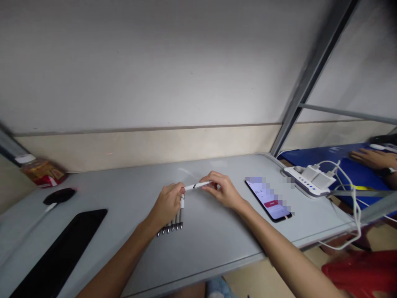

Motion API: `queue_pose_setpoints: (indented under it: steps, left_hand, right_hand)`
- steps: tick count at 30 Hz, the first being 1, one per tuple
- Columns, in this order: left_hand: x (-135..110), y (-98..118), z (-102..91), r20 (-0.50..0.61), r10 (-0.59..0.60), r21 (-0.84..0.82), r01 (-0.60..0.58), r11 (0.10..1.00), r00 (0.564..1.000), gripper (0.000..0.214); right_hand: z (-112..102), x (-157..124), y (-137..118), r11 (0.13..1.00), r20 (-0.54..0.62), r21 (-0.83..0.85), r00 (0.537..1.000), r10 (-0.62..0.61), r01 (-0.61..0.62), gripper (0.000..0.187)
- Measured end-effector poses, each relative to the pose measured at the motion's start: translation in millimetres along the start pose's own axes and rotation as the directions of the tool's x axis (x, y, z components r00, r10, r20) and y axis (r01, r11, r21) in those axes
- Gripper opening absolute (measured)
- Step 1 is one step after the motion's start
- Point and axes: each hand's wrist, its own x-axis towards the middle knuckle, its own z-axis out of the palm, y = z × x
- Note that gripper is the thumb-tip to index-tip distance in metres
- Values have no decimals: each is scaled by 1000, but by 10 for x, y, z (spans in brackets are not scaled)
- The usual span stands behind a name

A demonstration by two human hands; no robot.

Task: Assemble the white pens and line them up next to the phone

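Both of my hands hold one white pen level above the grey table. My left hand pinches its left end, fingers curled. My right hand grips its right end, fingers closed round it. Under my left hand several pens lie side by side on the table, their metal tips pointing toward me.
A lit phone lies right of my right hand. A white power strip with chargers and cables sits at the table's right end. A black pad and a black mouse lie left. Another person's hand rests on a blue surface far right.
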Motion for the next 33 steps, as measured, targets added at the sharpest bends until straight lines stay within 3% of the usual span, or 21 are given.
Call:
queue_pose_setpoints:
  steps: [5, 10, 14, 17, 19, 22, 24, 27, 29, 33]
  left_hand:
    - [2, 10, 5, 28, -21, 12, 20, 1000, 999, 26]
    - [-22, -12, 21, 53, -4, 17, 4, 1000, 999, 25]
    - [-29, -7, 25, 61, 10, 18, -11, 1000, 998, 23]
    - [-27, -4, 23, 55, -2, 27, 0, 1000, 998, 22]
    - [-26, -8, 21, 53, -10, 31, 8, 999, 999, 22]
    - [-28, -14, 21, 54, 2, 35, -4, 999, 999, 21]
    - [-30, -15, 25, 52, 9, 45, -11, 999, 999, 20]
    - [-29, -16, 35, 59, -1, 64, -3, 998, 998, 20]
    - [-25, -12, 38, 67, -9, 71, 4, 997, 998, 22]
    - [-19, 13, 28, 63, 1, 89, -7, 996, 998, 23]
  right_hand:
    - [40, 0, 105, 974, 86, 41, 972, 217, -221, 38]
    - [40, 8, 119, 962, 3, 180, 978, 206, -204, 31]
    - [10, 5, 128, 932, 87, 165, 946, 312, -322, 37]
    - [-19, 1, 113, 942, 46, 191, 961, 272, -276, 24]
    - [-31, 1, 101, 939, 6, 234, 967, 256, -251, 29]
    - [-27, 2, 111, 925, 89, 195, 945, 315, -327, 27]
    - [-15, 3, 132, 926, 131, 141, 933, 334, -351, 35]
    - [-1, 5, 149, 944, 79, 172, 959, 272, -282, 17]
    - [-1, 6, 147, 941, 60, 209, 963, 261, -268, 24]
    - [-4, 0, 147, 925, 159, 146, 931, 328, -350, 28]
